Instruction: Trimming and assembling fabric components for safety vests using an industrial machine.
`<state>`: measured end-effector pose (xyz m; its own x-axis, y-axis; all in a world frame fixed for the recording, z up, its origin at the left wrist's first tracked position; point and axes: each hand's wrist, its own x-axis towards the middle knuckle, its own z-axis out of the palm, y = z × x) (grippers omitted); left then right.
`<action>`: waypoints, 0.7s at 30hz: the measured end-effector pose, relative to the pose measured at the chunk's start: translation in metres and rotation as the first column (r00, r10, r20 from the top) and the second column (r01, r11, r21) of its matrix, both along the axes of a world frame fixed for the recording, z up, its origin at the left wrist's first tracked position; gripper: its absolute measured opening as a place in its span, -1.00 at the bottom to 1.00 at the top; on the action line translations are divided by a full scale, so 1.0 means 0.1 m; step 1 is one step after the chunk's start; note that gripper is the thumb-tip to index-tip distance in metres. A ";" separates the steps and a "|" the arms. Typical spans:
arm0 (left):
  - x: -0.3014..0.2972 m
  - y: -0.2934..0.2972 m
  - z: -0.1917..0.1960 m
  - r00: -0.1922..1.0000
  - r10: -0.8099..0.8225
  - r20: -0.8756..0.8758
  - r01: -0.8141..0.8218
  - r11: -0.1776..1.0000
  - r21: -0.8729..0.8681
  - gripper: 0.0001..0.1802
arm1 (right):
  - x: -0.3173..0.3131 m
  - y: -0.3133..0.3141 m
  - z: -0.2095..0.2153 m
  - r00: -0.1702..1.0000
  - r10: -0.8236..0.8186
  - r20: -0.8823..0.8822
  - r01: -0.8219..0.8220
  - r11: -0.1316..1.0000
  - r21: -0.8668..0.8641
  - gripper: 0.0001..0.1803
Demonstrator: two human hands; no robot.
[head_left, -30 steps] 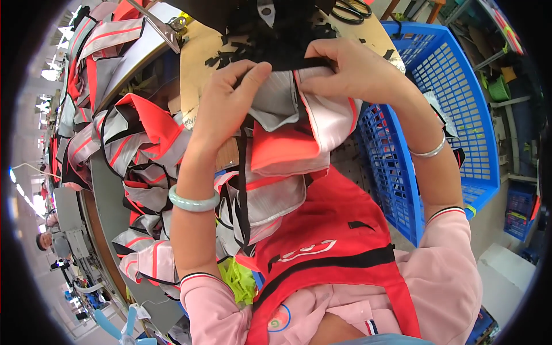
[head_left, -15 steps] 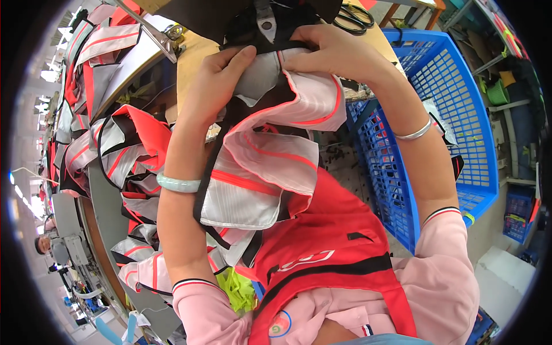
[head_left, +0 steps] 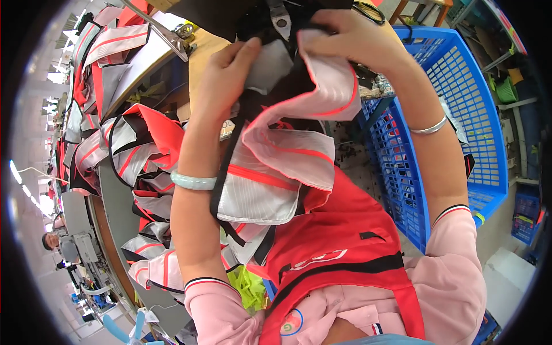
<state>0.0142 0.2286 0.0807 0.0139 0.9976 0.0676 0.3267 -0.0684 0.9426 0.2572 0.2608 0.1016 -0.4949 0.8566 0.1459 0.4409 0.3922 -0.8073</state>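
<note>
Head view, upper centre: my left hand (head_left: 227, 75) and right hand (head_left: 351, 37) both pinch the grey-and-red vest piece (head_left: 276, 167); blue basket (head_left: 460, 115) sits right.

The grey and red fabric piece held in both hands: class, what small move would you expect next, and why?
Probably easing the fabric piece further under the sewing machine head. The left hand and right hand both pinch its top edge right at the machine, while the rest hangs loose below.
</note>
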 end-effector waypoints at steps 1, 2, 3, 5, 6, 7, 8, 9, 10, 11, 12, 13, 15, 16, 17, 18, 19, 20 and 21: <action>-0.01 -0.02 0.00 0.995 0.068 0.072 -0.068 0.998 0.005 -0.53 | 0.10 -0.01 0.01 0.998 -0.021 0.067 0.018 0.999 0.034 -0.42; -0.09 -0.07 0.05 0.999 0.007 0.046 -0.003 0.997 -0.080 -0.59 | 0.21 -0.02 0.04 0.990 -0.044 0.135 0.034 0.997 0.070 -0.49; -0.05 -0.14 0.05 0.999 0.001 0.052 0.003 0.997 -0.082 -0.59 | 0.32 -0.02 0.05 0.976 -0.076 0.203 0.056 0.993 0.104 -0.56; 0.01 -0.37 0.04 0.966 -0.240 -0.091 0.237 0.970 -0.049 -0.63 | 0.40 -0.39 0.19 0.912 0.217 0.348 -0.215 0.976 -0.045 -0.60; 0.08 -0.44 0.05 0.909 -0.401 -0.116 0.395 0.916 -0.072 -0.66 | 0.48 -0.61 0.33 0.922 0.314 0.226 -0.294 0.948 -0.118 -0.60; 0.21 -0.54 0.07 0.873 -0.446 -0.199 0.428 0.895 -0.127 -0.67 | 0.51 -0.80 0.40 0.910 0.405 0.090 -0.384 0.904 -0.187 -0.59; 0.31 -0.58 0.03 0.814 -0.533 -0.232 0.519 0.846 -0.120 -0.67 | 0.46 -1.00 0.45 0.897 0.414 0.156 -0.416 0.909 -0.021 -0.59; 0.40 -0.57 -0.04 0.745 -0.615 -0.258 0.606 0.786 -0.124 -0.67 | 0.37 -1.16 0.46 0.885 0.414 0.215 -0.446 0.885 0.135 -0.58; 0.49 -0.61 -0.08 0.734 -0.649 -0.198 0.625 0.760 -0.178 -0.70 | 0.21 -1.29 0.38 0.841 0.435 0.321 -0.531 0.775 0.342 -0.58; 0.56 -0.64 -0.13 0.722 -0.679 -0.133 0.644 0.730 -0.229 -0.72 | 0.05 -1.39 0.32 0.742 0.420 0.523 -0.626 0.713 0.315 -0.63; 0.68 -0.63 -0.18 0.671 -0.733 -0.111 0.703 0.676 -0.221 -0.70 | 0.01 -1.50 0.22 0.688 0.361 0.629 -0.661 0.669 0.339 -0.73; 0.80 -0.62 -0.21 0.640 -0.762 -0.098 0.711 0.635 -0.303 -0.70 | 0.01 -1.57 0.06 0.629 0.299 0.718 -0.700 0.619 0.356 -0.81; 0.96 -0.61 -0.23 0.584 -0.811 -0.021 0.782 0.570 -0.252 -0.69 | 0.04 -1.58 -0.16 0.589 0.217 0.778 -0.713 0.593 0.374 -0.82; 1.02 -0.65 -0.22 0.596 -0.802 0.042 0.779 0.565 -0.271 -0.70 | 0.05 -1.57 -0.23 0.554 0.127 0.822 -0.729 0.551 0.406 -0.83; 1.05 -0.66 -0.26 0.604 -0.794 0.070 0.769 0.558 -0.313 -0.71 | 0.08 -1.59 -0.27 0.550 0.136 0.824 -0.731 0.555 0.397 -0.83; 1.06 -0.69 -0.30 0.653 -0.751 0.102 0.745 0.612 -0.264 -0.70 | 0.08 -1.59 -0.26 0.569 0.098 0.817 -0.709 0.561 0.427 -0.86; 1.05 -0.74 -0.33 0.698 -0.704 0.134 0.714 0.666 -0.217 -0.69 | 0.09 -1.58 -0.26 0.588 0.061 0.807 -0.687 0.564 0.458 -0.89; 1.03 -0.83 -0.37 0.768 -0.636 0.077 0.641 0.764 -0.076 -0.67 | 0.12 -1.55 -0.31 0.607 0.122 0.785 -0.687 0.577 0.441 -0.90; 1.02 -0.96 -0.37 0.827 -0.562 0.032 0.558 0.826 0.074 -0.65 | 0.21 -1.49 -0.34 0.610 0.114 0.784 -0.681 0.582 0.444 -0.90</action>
<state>0.1159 0.1325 0.0433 0.5640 0.8136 0.1414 0.1683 -0.2810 0.9448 0.2784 0.1117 0.0673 -0.9442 0.3246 0.0557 0.3293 0.9287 0.1706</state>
